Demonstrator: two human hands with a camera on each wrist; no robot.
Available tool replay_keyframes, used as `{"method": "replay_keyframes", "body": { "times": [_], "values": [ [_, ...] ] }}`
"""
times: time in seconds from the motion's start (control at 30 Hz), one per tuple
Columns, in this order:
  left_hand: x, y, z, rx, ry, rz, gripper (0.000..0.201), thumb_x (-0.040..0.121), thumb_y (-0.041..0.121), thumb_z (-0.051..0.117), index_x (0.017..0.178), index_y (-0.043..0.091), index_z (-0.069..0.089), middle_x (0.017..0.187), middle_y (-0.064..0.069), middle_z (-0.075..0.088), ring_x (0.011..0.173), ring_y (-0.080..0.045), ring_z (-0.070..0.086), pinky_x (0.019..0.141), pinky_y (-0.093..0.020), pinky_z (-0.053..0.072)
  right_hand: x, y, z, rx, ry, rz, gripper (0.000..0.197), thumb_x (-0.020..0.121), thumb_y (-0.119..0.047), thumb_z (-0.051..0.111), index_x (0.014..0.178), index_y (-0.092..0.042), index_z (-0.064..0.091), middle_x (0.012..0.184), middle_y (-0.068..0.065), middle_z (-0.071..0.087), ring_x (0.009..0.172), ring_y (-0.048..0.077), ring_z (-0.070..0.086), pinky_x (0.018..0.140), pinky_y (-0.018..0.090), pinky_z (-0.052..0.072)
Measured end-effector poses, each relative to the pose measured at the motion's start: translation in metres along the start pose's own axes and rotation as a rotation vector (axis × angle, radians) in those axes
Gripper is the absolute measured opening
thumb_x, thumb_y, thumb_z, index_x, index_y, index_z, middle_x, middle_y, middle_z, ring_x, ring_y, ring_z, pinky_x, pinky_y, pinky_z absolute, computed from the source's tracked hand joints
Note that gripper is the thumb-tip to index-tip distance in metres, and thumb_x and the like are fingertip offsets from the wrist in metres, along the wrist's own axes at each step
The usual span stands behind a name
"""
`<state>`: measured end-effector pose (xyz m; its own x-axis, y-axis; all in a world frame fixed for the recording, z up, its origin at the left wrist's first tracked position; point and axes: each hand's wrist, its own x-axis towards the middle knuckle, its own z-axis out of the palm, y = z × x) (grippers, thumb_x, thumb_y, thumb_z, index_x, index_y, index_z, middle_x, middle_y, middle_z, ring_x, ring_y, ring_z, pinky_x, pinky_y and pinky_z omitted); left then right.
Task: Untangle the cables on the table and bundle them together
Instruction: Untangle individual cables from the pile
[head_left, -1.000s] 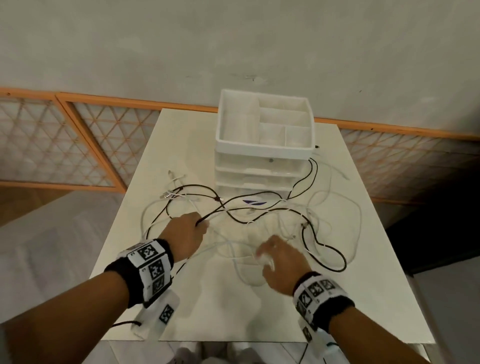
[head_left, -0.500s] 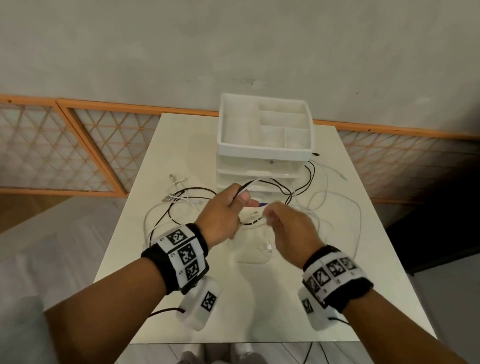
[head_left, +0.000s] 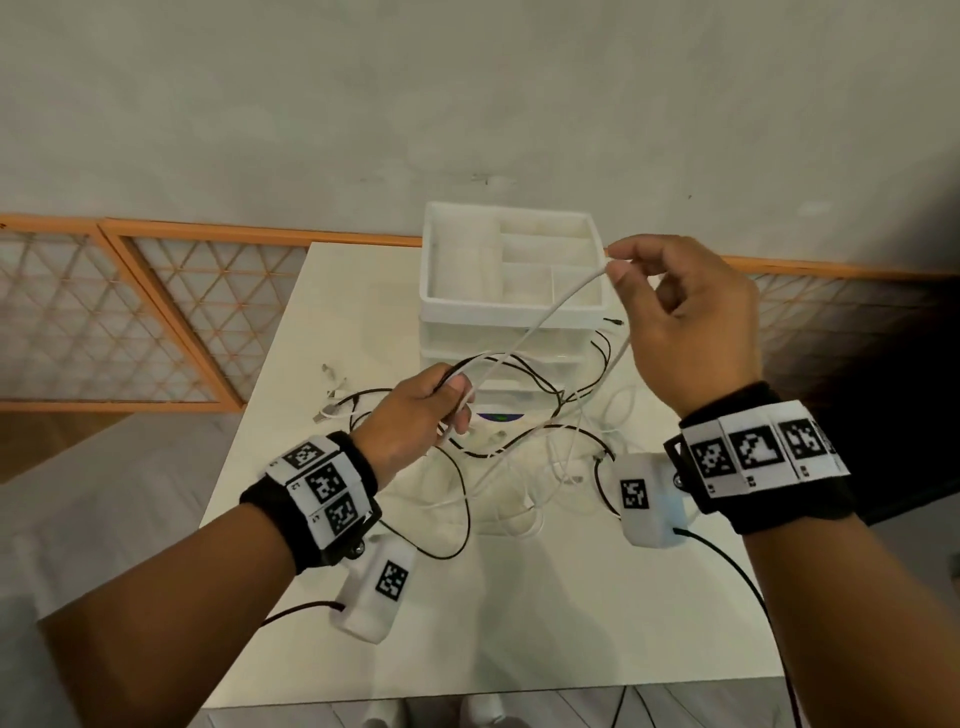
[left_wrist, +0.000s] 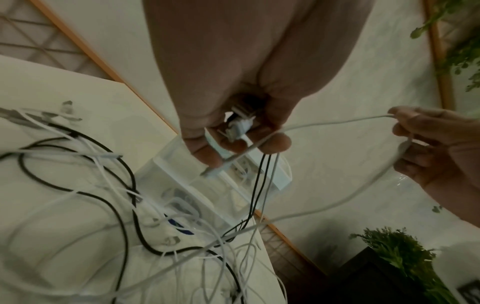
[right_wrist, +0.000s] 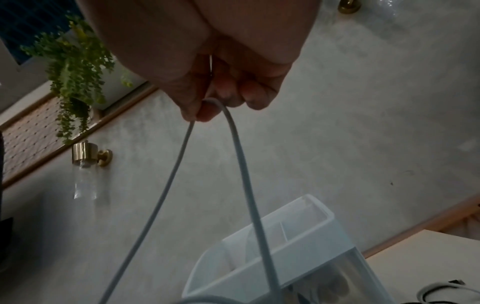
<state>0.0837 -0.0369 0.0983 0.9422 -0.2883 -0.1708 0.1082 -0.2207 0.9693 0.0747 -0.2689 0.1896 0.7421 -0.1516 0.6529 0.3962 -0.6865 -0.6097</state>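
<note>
A tangle of black and white cables lies on the white table in front of the drawer unit. My left hand is raised above the tangle and grips a white plug and several black and white strands that hang down from it. Up and to the right, my right hand pinches a white cable between thumb and forefinger. That cable runs from the left hand up to the pinch, then loops back down to the pile.
A white plastic drawer unit with an open divided tray on top stands at the back of the table. Loose plug ends lie at the left. An orange-framed lattice rail runs behind. Wrist-camera leads hang off the near edge.
Both hands have lifted off the table. The right hand has drawn a white cable up and to the right, away from the left hand, which holds gathered strands.
</note>
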Motion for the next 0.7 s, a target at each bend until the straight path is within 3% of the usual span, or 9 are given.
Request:
{"method": "replay_keyframes", "body": {
  "times": [0.07, 0.13, 0.23, 0.3, 0.4, 0.47, 0.53, 0.6, 0.7],
  "values": [
    [-0.001, -0.004, -0.006, 0.028, 0.014, -0.041, 0.027, 0.106, 0.026, 0.040, 0.086, 0.017, 0.056, 0.069, 0.002, 0.052, 0.071, -0.014, 0.046, 0.071, -0.031, 0.042, 0.002, 0.003, -0.002, 0.042, 0.053, 0.032, 0.015, 0.095, -0.028, 0.062, 0.104, -0.021, 0.071, 0.085, -0.007, 0.064, 0.052, 0.003, 0.044, 0.055, 0.013, 0.035],
    [-0.002, -0.007, -0.012, -0.041, 0.055, -0.086, 0.028, 0.106, 0.028, 0.042, 0.086, 0.015, 0.056, 0.067, 0.003, 0.046, 0.061, -0.012, 0.044, 0.060, -0.029, 0.045, 0.001, 0.009, -0.003, 0.061, -0.014, 0.090, 0.014, 0.093, -0.029, 0.066, 0.105, -0.025, 0.071, 0.083, -0.009, 0.063, 0.051, 0.004, 0.041, 0.053, 0.012, 0.035],
    [-0.002, -0.004, -0.024, -0.210, 0.190, -0.125, 0.030, 0.106, 0.029, 0.043, 0.082, 0.013, 0.053, 0.063, 0.003, 0.038, 0.045, -0.007, 0.032, 0.039, -0.019, 0.029, -0.012, 0.033, -0.002, -0.066, -0.267, 0.157, 0.010, 0.090, -0.025, 0.070, 0.100, -0.026, 0.072, 0.078, -0.012, 0.062, 0.052, 0.002, 0.044, 0.057, 0.013, 0.040],
    [-0.003, 0.004, -0.035, -0.311, 0.223, -0.108, 0.029, 0.106, 0.028, 0.044, 0.083, 0.012, 0.052, 0.062, 0.003, 0.037, 0.043, -0.007, 0.028, 0.036, -0.016, 0.023, -0.028, 0.066, 0.001, -0.248, -0.311, 0.213, 0.007, 0.090, -0.023, 0.068, 0.091, -0.019, 0.074, 0.083, -0.005, 0.068, 0.062, 0.003, 0.052, 0.068, 0.027, 0.049],
    [-0.005, 0.017, -0.050, -0.390, 0.214, -0.055, 0.029, 0.106, 0.027, 0.043, 0.088, 0.007, 0.054, 0.059, 0.004, 0.037, 0.042, -0.007, 0.025, 0.035, -0.017, 0.019, -0.070, 0.122, 0.011, -0.534, -0.437, 0.472, 0.021, 0.092, -0.029, 0.061, 0.092, -0.015, 0.075, 0.096, 0.010, 0.074, 0.088, 0.030, 0.065, 0.079, 0.033, 0.048],
    [-0.004, 0.021, -0.054, -0.419, 0.241, -0.027, 0.029, 0.106, 0.027, 0.044, 0.089, 0.006, 0.056, 0.058, 0.005, 0.035, 0.041, -0.008, 0.023, 0.034, -0.017, 0.018, -0.111, 0.144, 0.023, -0.657, -0.620, 0.664, 0.030, 0.095, -0.036, 0.052, 0.100, -0.015, 0.073, 0.107, 0.014, 0.072, 0.099, 0.036, 0.065, 0.083, 0.034, 0.049],
    [-0.003, 0.021, -0.053, -0.408, 0.270, -0.021, 0.028, 0.105, 0.027, 0.047, 0.090, 0.006, 0.059, 0.056, 0.005, 0.032, 0.040, -0.008, 0.021, 0.035, -0.018, 0.019, -0.140, 0.148, 0.034, -0.584, -0.720, 0.783, 0.033, 0.097, -0.038, 0.048, 0.105, -0.017, 0.071, 0.111, 0.014, 0.071, 0.104, 0.037, 0.064, 0.085, 0.034, 0.050],
    [-0.003, 0.019, -0.046, -0.298, 0.240, -0.031, 0.022, 0.100, 0.025, 0.056, 0.089, 0.005, 0.060, 0.056, 0.005, 0.027, 0.041, -0.010, 0.021, 0.038, -0.020, 0.020, -0.135, 0.130, 0.042, -0.404, -0.721, 0.739, 0.028, 0.098, -0.032, 0.047, 0.094, -0.017, 0.069, 0.101, 0.011, 0.073, 0.097, 0.035, 0.067, 0.086, 0.036, 0.053],
    [0.001, 0.017, -0.021, -0.135, 0.157, -0.035, 0.021, 0.096, 0.022, 0.064, 0.079, 0.010, 0.061, 0.050, 0.006, 0.029, 0.043, -0.013, 0.022, 0.040, -0.020, 0.021, -0.085, 0.062, 0.046, -0.057, -0.528, 0.468, 0.024, 0.101, -0.025, 0.049, 0.089, -0.016, 0.067, 0.083, -0.001, 0.072, 0.068, 0.022, 0.068, 0.073, 0.038, 0.057]
  ]
}}
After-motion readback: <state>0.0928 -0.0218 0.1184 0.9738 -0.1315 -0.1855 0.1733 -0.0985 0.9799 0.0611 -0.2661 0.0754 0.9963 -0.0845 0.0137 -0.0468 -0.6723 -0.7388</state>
